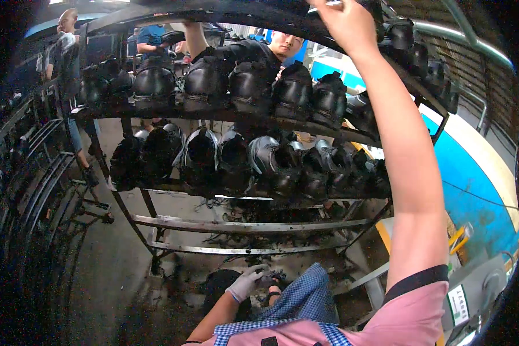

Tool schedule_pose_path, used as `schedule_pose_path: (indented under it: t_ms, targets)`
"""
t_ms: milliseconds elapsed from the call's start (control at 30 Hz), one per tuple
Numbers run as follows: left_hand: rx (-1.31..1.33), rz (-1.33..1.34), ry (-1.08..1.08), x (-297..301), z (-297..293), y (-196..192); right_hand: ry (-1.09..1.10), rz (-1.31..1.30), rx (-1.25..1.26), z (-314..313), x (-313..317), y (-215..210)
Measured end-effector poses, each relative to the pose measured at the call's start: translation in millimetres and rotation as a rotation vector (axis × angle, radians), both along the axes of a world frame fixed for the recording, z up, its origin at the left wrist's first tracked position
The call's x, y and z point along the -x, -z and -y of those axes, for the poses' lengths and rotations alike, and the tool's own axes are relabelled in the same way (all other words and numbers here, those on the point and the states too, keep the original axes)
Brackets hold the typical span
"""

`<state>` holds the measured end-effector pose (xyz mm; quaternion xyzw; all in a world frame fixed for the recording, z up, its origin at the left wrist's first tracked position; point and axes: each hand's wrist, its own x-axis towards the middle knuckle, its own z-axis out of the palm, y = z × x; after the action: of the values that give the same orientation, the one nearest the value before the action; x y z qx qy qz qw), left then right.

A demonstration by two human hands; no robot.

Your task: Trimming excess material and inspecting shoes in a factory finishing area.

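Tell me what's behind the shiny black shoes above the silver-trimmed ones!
Behind those shiny, rounded black shoes is a person in a black top. Farther back is a person in a blue top. The shoes cover much of their bodies; I can't see those parts.

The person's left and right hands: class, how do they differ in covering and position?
The left hand wears a pale glove; the right hand shows bare skin. The left hand is low, near the checked apron; the right hand is raised beside the top shelf. Both forearms are bare.
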<state>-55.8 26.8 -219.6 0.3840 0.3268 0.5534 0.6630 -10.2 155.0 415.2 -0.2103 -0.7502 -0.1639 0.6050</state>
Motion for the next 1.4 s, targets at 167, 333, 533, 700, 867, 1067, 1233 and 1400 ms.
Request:
schedule_pose_path:
  t_ms: [167, 333, 533, 700, 867, 1067, 1233, 1400]
  targets:
    - [-0.229, -0.446, -0.060, -4.5, 0.0, -22.5, 0.365, 0.014, 0.121, 17.6, 29.0, -16.0]
    - [0.266, 0.298, 0.031, -11.4, 4.0, -24.5, -0.068, 0.173, 0.094, 27.1, 14.1, -3.1]
    - [0.267, 0.197, 0.007, -8.6, 5.0, -53.2, 0.238, -0.123, 0.291, -0.2, 19.1, -11.2]
    - [0.018, 0.009, 0.017, -6.8, -14.3, 7.3, -0.336, -0.263, -0.202, -46.0, -53.6, 4.6]
    - [0.023, 0.120, 0.067, -2.7, 5.0, -29.7, -0.912, -0.427, 0.283, -18.4, -164.4, 86.9]
    - [-0.324, 0.722, -0.154, -10.5, 52.1, -184.6, -0.559, -0.287, 0.666, 26.5, -202.8, 322.8]
    - [-0.122, 0.662, -0.465, 11.7, 75.6, -200.9, -0.903, -0.346, 1.672, 71.4, -179.4, 416.4]
    - [0.097, 0.594, -0.672, 21.7, 72.9, -154.5, -0.798, -0.187, 1.624, 93.1, -185.8, 466.0]
